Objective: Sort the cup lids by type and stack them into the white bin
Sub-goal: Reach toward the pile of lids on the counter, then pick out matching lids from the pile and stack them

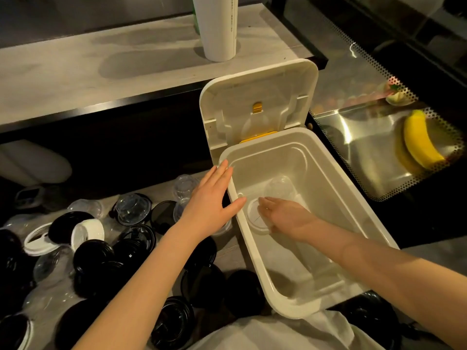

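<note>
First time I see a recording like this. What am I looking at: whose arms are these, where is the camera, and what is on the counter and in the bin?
No machine: the picture comes from a camera worn on a person's head, looking down at their two bare arms. The left hand lies flat against the left rim of the open white plastic bin, holding nothing. The right hand reaches inside, fingers touching a round translucent flat lid; whether its grip is closed on it is unclear. A clear domed lid sits beyond it. Left of the bin, the counter holds a pile of black round lids, clear lids and a few white lids.
</note>
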Available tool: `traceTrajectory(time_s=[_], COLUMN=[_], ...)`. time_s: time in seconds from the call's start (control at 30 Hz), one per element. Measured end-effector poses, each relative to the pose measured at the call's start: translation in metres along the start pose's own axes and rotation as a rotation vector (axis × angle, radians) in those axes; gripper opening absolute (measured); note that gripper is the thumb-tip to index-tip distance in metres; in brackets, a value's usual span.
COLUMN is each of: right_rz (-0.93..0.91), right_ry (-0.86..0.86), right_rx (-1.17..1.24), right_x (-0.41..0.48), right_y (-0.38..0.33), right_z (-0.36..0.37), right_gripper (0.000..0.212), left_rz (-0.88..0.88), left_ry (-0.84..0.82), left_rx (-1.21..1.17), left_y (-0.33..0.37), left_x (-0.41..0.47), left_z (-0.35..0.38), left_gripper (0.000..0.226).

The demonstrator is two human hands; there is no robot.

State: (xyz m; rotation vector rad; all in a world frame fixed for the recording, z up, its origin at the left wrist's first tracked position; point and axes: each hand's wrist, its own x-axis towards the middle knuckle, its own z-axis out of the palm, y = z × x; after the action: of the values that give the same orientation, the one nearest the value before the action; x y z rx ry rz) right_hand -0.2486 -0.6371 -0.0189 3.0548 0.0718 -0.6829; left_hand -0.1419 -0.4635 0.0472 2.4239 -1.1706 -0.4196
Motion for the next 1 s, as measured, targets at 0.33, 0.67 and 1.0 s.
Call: traceTrajectory(time_s=[0.33, 0.67, 1.0], right_rz=[0.056, 0.177, 0.025], right_ry=[0.058, 0.396, 0.668], right_rx=[-0.011, 0.278, 0.355], right_x=[0.013, 0.001, -0.003], right_y=[-0.007, -0.009, -0.082], right_z=[-0.008, -0.071, -0.125], right_gripper=[0.046, 0.042, 0.035], left_rz=[-0.014, -0.123, -0.341], left_ry=[-0.008, -0.007, -0.027], left_rx=[0.011, 0.133, 0.344], left_y=[0.001, -0.016, -0.088], left_x=[-0.001, -0.012, -0.081], left_z=[-0.001, -0.024, -0.068], left_gripper=[0.076, 0.073, 0.067])
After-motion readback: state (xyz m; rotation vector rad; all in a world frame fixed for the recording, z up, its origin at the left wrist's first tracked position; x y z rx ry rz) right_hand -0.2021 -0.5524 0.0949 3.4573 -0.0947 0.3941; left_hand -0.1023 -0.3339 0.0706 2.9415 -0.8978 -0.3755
